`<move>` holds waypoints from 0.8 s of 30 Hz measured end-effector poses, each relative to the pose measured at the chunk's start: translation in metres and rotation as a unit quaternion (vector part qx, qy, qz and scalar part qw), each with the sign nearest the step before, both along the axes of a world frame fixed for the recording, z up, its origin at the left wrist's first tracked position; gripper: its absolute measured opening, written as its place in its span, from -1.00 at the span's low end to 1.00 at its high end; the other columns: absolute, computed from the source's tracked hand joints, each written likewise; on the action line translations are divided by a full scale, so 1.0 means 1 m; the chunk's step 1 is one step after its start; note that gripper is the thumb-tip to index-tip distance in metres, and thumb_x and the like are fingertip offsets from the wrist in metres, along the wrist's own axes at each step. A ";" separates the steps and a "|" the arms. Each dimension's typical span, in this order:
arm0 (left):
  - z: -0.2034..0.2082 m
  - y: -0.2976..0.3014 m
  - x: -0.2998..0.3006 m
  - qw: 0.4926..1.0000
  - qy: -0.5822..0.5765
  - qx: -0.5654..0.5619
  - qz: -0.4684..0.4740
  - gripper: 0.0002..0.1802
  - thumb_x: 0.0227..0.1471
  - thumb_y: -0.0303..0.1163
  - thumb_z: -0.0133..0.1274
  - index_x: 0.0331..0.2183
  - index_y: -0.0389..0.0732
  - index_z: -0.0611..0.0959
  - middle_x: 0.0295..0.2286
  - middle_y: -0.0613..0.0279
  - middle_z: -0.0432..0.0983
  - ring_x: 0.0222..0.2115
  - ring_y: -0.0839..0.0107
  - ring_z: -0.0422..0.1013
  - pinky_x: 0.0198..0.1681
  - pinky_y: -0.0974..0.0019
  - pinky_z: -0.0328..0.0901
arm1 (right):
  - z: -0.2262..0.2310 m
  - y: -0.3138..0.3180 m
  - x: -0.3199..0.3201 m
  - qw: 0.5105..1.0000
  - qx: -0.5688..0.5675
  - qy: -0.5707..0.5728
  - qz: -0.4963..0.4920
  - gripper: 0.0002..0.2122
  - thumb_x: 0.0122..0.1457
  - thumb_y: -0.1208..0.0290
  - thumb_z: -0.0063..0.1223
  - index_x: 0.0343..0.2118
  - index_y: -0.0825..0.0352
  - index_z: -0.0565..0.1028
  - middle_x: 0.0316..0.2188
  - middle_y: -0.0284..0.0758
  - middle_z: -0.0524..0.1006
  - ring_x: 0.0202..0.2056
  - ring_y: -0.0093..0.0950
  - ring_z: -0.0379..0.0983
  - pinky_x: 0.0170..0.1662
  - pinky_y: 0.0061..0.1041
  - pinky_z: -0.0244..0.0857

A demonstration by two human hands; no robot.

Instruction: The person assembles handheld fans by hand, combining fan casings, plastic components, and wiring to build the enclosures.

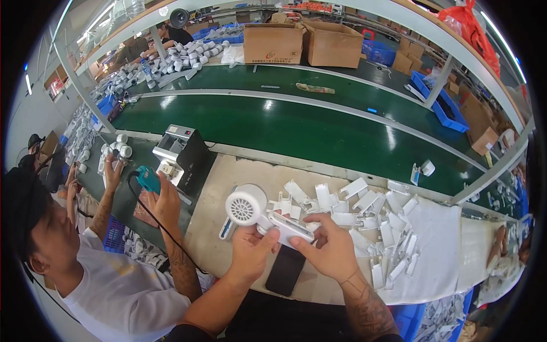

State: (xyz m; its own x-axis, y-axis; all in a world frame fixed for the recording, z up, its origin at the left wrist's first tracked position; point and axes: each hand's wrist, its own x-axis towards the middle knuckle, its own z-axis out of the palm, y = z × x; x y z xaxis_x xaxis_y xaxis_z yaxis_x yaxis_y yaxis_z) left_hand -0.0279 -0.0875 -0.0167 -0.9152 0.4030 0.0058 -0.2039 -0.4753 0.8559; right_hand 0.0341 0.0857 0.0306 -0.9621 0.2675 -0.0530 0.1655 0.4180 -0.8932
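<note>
Above the cloth-covered bench I hold a white handheld fan point(246, 206), its round slotted grille at the upper left and its handle slanting down to the right. My left hand point(250, 251) is closed around the handle near the neck, thumb on top. Gripping the handle's lower end is my right hand point(330, 251), thumb and fingers on its sides. Just right of the hands lies a loose spread of white plastic handle covers point(367, 202). A dark phone point(285, 271) lies on the cloth beneath my hands. Partly behind the fan is a narrow white-and-blue piece point(227, 229).
At my left a co-worker point(122, 279) holds a teal electric screwdriver point(148, 179) with a black cord. A black-and-silver machine point(182, 157) stands on the bench. Beyond runs a green conveyor belt point(256, 122) with cardboard boxes point(273, 45) past it. A blue bin point(410, 316) sits below right.
</note>
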 end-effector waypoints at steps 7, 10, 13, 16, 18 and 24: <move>-0.021 -0.007 -0.010 0.997 -0.028 -0.077 -0.014 -0.65 0.12 -0.51 0.18 -0.04 -0.36 0.58 -0.21 0.21 0.62 -0.33 0.57 0.51 -0.32 0.49 0.38 | -0.090 -0.030 0.011 0.984 -0.149 0.098 0.003 -0.67 0.17 0.21 0.27 -0.57 0.35 0.47 -0.70 -0.49 0.40 -0.64 -0.71 0.21 -0.58 -0.60 0.11; -0.043 -0.022 -0.001 0.980 0.034 -0.197 -0.005 -0.75 0.07 -0.41 0.26 -0.24 -0.35 0.66 -0.39 0.24 0.63 -0.40 0.53 0.53 -0.33 0.43 0.39 | -0.106 -0.032 0.029 0.976 -0.199 -0.068 0.047 -0.65 0.23 0.20 0.20 -0.58 0.34 0.48 -0.72 -0.43 0.43 -0.64 -0.69 0.29 -0.57 -0.56 0.16; -0.025 -0.055 -0.002 0.826 0.195 -0.525 -0.062 -0.65 -0.04 -0.21 0.32 -0.35 -0.31 0.68 -0.55 0.13 0.57 -0.49 0.35 0.53 -0.41 0.33 0.38 | -0.081 -0.010 0.055 0.979 -0.088 -0.093 0.159 -0.74 0.21 0.23 0.21 -0.45 0.34 0.54 -0.61 -0.33 0.55 -0.60 -0.56 0.47 -0.49 -0.54 0.33; -0.030 -0.068 -0.005 0.765 0.287 -0.576 -0.028 -0.59 -0.17 -0.11 0.32 -0.44 -0.29 0.67 -0.61 -0.01 0.50 -0.51 0.05 0.49 -0.42 0.11 0.36 | -0.056 0.027 0.079 0.980 -0.019 -0.069 0.187 -0.80 0.18 0.28 0.22 -0.34 0.34 0.57 -0.55 -0.32 0.60 -0.55 -0.50 0.53 -0.43 -0.54 0.40; -0.038 -0.067 -0.007 0.731 0.314 -0.606 -0.016 -0.64 -0.18 -0.16 0.32 -0.46 -0.28 0.66 -0.59 -0.04 0.51 -0.49 -0.03 0.48 -0.38 0.04 0.36 | -0.053 0.062 0.093 0.988 0.013 -0.059 0.143 -0.83 0.17 0.33 0.22 -0.28 0.32 0.59 -0.53 -0.32 0.60 -0.53 -0.50 0.54 -0.42 -0.55 0.41; -0.039 -0.093 -0.019 0.711 0.232 -0.656 0.101 -0.67 -0.23 -0.34 0.36 -0.38 -0.32 0.67 -0.54 -0.06 0.54 -0.46 0.01 0.49 -0.35 0.09 0.38 | -0.048 0.186 0.059 0.999 -0.045 0.027 -0.013 -0.93 0.19 0.56 0.09 -0.44 0.33 0.51 -0.42 -0.40 0.57 -0.44 -0.68 0.44 -0.41 -0.64 0.30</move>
State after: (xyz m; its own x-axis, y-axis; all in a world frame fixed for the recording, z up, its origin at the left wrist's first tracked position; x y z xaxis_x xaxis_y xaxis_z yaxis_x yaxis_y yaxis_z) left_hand -0.0470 -0.1807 -0.0557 -0.9772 0.2017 0.0666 0.2051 0.8148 0.5423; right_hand 0.0935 0.2719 -0.0175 -0.9567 0.2897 -0.0267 0.1267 0.3322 -0.9347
